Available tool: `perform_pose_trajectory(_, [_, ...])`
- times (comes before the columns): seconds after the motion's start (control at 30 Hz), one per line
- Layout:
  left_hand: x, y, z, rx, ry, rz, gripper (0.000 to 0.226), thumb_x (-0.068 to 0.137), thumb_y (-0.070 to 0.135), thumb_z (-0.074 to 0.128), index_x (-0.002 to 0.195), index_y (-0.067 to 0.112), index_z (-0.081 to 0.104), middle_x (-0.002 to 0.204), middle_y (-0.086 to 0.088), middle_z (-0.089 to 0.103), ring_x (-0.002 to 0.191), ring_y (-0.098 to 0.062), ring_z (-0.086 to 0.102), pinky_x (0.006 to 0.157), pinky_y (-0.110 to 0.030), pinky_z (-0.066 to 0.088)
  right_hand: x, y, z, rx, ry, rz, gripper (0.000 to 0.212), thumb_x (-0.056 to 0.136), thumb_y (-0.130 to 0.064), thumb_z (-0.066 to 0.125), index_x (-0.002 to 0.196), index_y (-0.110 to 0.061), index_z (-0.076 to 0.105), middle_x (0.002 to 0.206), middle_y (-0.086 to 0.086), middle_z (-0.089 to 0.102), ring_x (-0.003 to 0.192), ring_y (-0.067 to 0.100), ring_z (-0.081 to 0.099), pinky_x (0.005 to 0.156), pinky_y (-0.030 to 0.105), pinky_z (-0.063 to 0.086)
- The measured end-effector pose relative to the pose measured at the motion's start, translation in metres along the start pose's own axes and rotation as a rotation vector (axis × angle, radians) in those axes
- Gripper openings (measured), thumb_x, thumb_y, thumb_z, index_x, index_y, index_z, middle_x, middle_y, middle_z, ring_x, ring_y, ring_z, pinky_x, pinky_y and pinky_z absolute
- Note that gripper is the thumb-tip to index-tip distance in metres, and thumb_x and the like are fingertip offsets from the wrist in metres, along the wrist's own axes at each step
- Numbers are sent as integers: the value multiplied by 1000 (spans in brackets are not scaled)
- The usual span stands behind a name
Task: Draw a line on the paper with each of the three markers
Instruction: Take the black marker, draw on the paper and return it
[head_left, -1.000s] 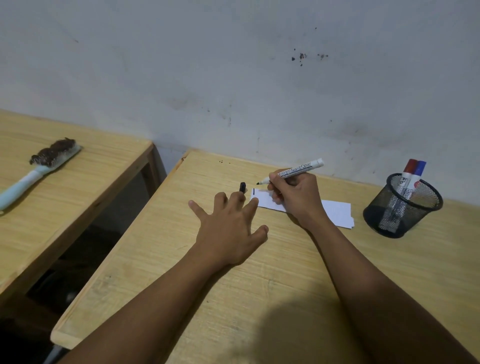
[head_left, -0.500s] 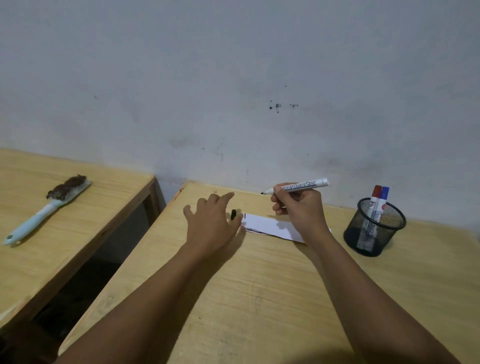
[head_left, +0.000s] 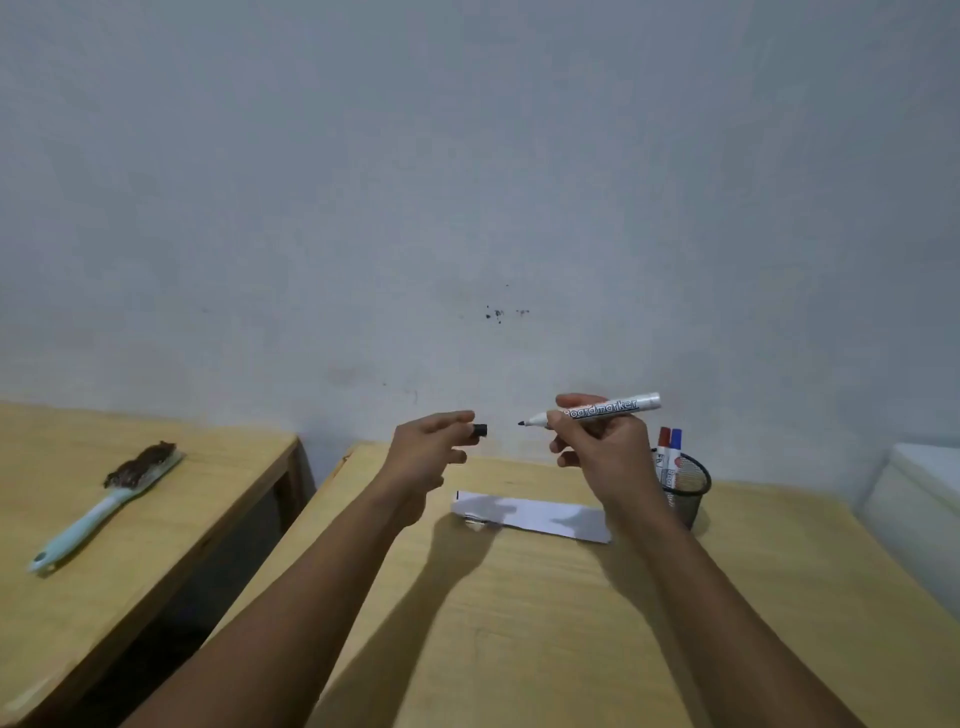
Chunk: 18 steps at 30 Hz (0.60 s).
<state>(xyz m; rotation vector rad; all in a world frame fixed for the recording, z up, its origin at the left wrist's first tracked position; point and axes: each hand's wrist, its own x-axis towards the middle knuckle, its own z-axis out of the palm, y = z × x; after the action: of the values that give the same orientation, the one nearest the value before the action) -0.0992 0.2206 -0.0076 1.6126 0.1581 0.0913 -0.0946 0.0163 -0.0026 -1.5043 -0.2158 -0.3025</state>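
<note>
**Head view: cap and marker held apart above the counter**

Both hands are raised. The left hand (head_left: 428, 457) pinches the small black cap (head_left: 479, 430). The right hand (head_left: 602, 447) grips the white-barrelled black board marker (head_left: 597, 410), lying near-horizontal, tip pointing left at the cap, above the white paper strip (head_left: 540, 517).

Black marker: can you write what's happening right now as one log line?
step: recapping | right hand: holds black marker | left hand: holds cap | cap: off | paper: black line at left end
</note>
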Motion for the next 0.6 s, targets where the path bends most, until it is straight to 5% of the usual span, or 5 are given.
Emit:
perform_pose_trajectory(0.13, [-32, 45, 17, -108, -104, 36, 21, 92, 34, 64, 103, 24, 79, 97, 10, 77, 92, -15, 64, 84, -40, 43, -13, -53, -9, -2, 7, -121, 4, 92, -10, 72, 90, -12, 76, 75, 2, 77, 62, 15, 65, 56, 28, 56])
perform_pose_trajectory(0.6, [-115, 118, 56, -159, -286, 267, 17, 90, 25, 71, 102, 16, 79, 90, 4, 76, 91, -18, 60, 87, -42, 48, -65, -150, -49, -107, 8, -276, 10, 93, -18, 72, 91, -11, 78, 78, 0, 77, 64, 11, 64, 61, 30, 53])
